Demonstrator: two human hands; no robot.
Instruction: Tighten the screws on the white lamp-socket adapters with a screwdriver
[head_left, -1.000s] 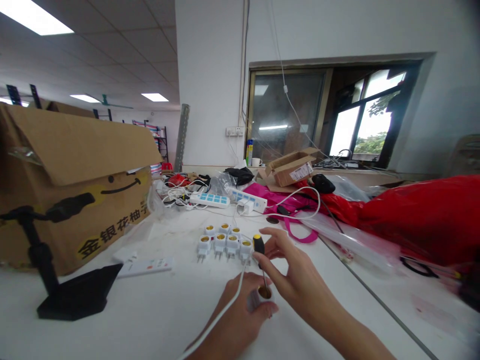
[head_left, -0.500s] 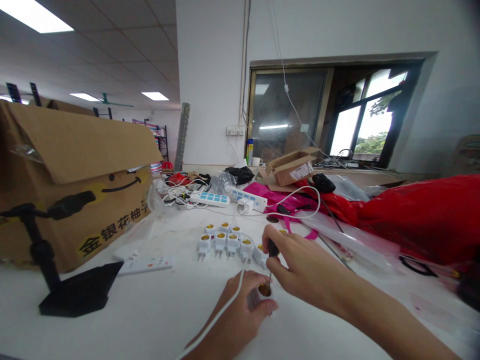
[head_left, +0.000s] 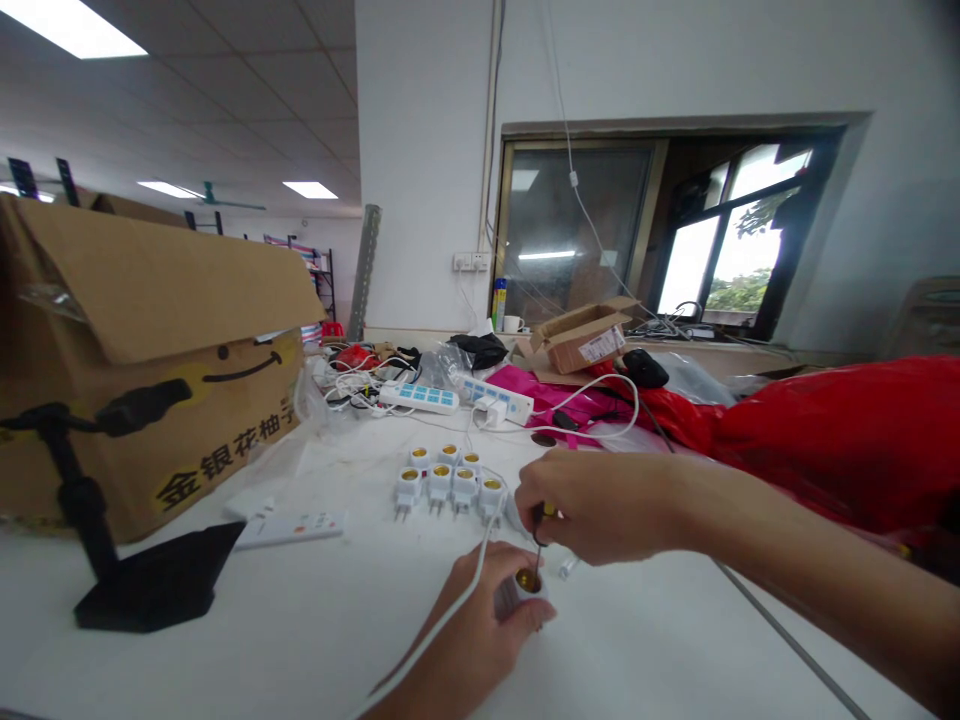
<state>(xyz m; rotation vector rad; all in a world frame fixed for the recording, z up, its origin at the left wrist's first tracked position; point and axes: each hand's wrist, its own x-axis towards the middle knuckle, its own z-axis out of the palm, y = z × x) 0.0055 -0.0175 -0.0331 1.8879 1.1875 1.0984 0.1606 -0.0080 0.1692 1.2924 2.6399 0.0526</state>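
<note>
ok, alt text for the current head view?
The left hand holds a white socket while the right hand grips a screwdriver pointing down into its gold-coloured opening. More such sockets sit beyond on the white table.

The left hand (head_left: pixel 486 612) and right hand (head_left: pixel 592 498) are bare, with slender fingers (head_left: pixel 529 485), and the right forearm (head_left: pixel 780 560) is uncovered too.

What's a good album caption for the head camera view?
Left hand holds a socket, right hand a screwdriver dipped inside it, more sockets standing beyond.
</note>
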